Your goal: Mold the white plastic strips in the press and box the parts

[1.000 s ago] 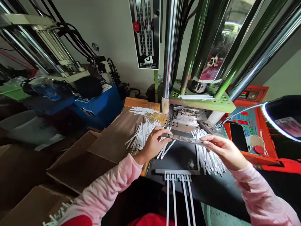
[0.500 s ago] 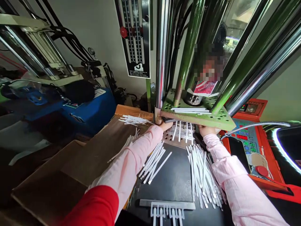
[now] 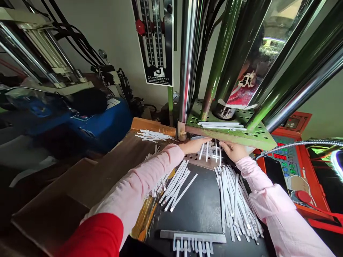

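My left hand [image 3: 195, 145] reaches under the green plate [image 3: 230, 136] of a press, its fingers stretched toward the upper ends of several white flat strips [image 3: 207, 151]. These strips lie side by side, sticking out of a metal mould [image 3: 213, 147]. From the other side comes my right hand [image 3: 234, 151], fingers bent together, thumb close to the rightmost strip. Its fingertips are partly hidden, and I cannot make out what is between them. Loose strips lie in one pile [image 3: 175, 185] at left and a bigger pile [image 3: 237, 207] at right on the black table.
A metal bar with a pale comb-shaped piece [image 3: 193, 240] lies at the near edge. More strips rest on the plate and on the cardboard [image 3: 107, 167] at left. Chrome columns [image 3: 186, 64] rise beside the mould. An orange control box [image 3: 289, 157] and braided hose stand right.
Both hands have moved inward over the mould, the left to the right and the right to the left, closer to the strips. The view has shifted slightly.
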`<state>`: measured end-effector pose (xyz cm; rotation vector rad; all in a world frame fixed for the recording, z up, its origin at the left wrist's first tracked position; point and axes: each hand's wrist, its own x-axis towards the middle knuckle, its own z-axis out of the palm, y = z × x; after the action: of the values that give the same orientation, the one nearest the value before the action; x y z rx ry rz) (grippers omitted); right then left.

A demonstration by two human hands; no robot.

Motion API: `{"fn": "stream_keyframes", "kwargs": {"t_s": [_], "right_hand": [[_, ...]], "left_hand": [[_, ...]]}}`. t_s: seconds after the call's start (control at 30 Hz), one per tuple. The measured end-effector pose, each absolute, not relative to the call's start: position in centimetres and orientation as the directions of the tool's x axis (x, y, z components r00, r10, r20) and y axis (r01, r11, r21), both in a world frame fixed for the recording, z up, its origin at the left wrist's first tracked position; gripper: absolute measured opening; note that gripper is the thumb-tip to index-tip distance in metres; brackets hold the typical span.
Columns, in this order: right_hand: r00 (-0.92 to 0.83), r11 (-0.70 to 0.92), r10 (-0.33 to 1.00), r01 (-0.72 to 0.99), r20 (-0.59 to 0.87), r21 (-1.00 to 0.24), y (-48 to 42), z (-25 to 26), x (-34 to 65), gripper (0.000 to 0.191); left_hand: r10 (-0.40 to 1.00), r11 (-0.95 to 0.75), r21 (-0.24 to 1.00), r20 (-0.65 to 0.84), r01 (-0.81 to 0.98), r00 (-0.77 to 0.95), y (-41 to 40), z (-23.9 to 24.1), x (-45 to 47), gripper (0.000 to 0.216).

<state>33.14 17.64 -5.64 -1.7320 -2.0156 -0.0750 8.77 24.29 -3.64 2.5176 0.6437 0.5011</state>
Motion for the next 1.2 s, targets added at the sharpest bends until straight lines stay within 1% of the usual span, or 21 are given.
{"fn": "stream_keyframes", "kwargs": {"t_s": [0.1,0.17,0.23,0.3,0.4,0.5,0.6,0.7,0.73,0.8,0.87,0.93,1.0,1.07,1.13,1.2], "right_hand": [[-0.207,0.31,0.922,0.902,0.328,-0.301,16.9,-5.5,32.5,0.038],[-0.246,0.341,0.92,0.885,0.305,-0.316,16.8,-5.5,32.5,0.038],[-0.235,0.329,0.927,0.882,0.291,-0.337,16.9,-5.4,32.8,0.041],[-0.188,0.285,0.941,0.888,0.282,-0.36,17.2,-5.4,33.0,0.044],[-0.123,0.23,0.951,0.895,0.284,-0.382,17.8,-5.0,32.5,0.043],[-0.112,0.23,0.948,0.889,0.298,-0.397,17.2,-3.7,31.4,0.044],[-0.148,0.288,0.932,0.855,0.33,-0.431,13.0,-2.1,30.6,0.055],[-0.234,0.402,0.892,0.8,0.386,-0.445,4.1,-1.6,31.1,0.067],[-0.246,0.413,0.887,0.802,0.391,-0.431,0.4,-1.9,31.6,0.069],[-0.232,0.383,0.893,0.841,0.385,-0.382,-7.1,-3.3,32.5,0.075],[-0.188,0.32,0.906,0.892,0.38,-0.321,-13.7,-5.6,33.0,0.081],[-0.144,0.253,0.918,0.93,0.37,-0.265,-18.3,-8.1,32.7,0.086],[-0.095,0.182,0.928,0.96,0.36,-0.214,-21.0,-10.0,31.6,0.084],[-0.056,0.115,0.935,0.982,0.35,-0.151,-21.9,-11.1,30.3,0.079],[-0.015,0.051,0.942,0.994,0.336,-0.097,-21.9,-11.3,29.2,0.078],[0.024,0.002,0.941,0.997,0.337,-0.078,-21.5,-11.0,28.5,0.083]], "left_hand": [[0.461,-0.802,0.507,0.192,0.315,0.866,23.6,-3.3,7.9,0.059],[0.47,-0.787,0.532,0.192,0.311,0.861,23.5,-3.3,7.6,0.064],[0.515,-0.749,0.579,0.204,0.322,0.833,23.7,-3.4,7.8,0.063],[0.556,-0.722,0.603,0.214,0.34,0.803,23.9,-3.6,8.3,0.061],[0.607,-0.698,0.589,0.186,0.407,0.772,23.8,-3.2,9.3,0.06],[0.634,-0.686,0.564,0.152,0.461,0.758,22.7,-1.5,9.7,0.061],[0.611,-0.722,0.526,0.178,0.45,0.772,19.6,1.0,7.8,0.066],[0.541,-0.796,0.449,0.226,0.406,0.81,13.6,3.0,2.1,0.067],[0.519,-0.813,0.427,0.225,0.396,0.824,11.1,3.2,-0.5,0.067],[0.535,-0.814,0.374,0.187,0.444,0.824,5.8,3.0,-5.8,0.081],[0.611,-0.772,0.293,0.098,0.564,0.785,0.7,1.8,-10.2,0.101],[0.701,-0.706,0.194,0.059,0.681,0.71,-3.4,-0.3,-12.8,0.11],[0.779,-0.627,0.11,0.067,0.771,0.623,-6.1,-2.6,-13.6,0.107],[0.835,-0.546,0.063,0.113,0.835,0.538,-7.4,-4.9,-13.1,0.097],[0.863,-0.487,0.052,0.183,0.872,0.471,-7.9,-6.6,-12.3,0.088],[0.865,-0.462,0.057,0.251,0.885,0.435,-7.8,-7.6,-11.8,0.084]]}}
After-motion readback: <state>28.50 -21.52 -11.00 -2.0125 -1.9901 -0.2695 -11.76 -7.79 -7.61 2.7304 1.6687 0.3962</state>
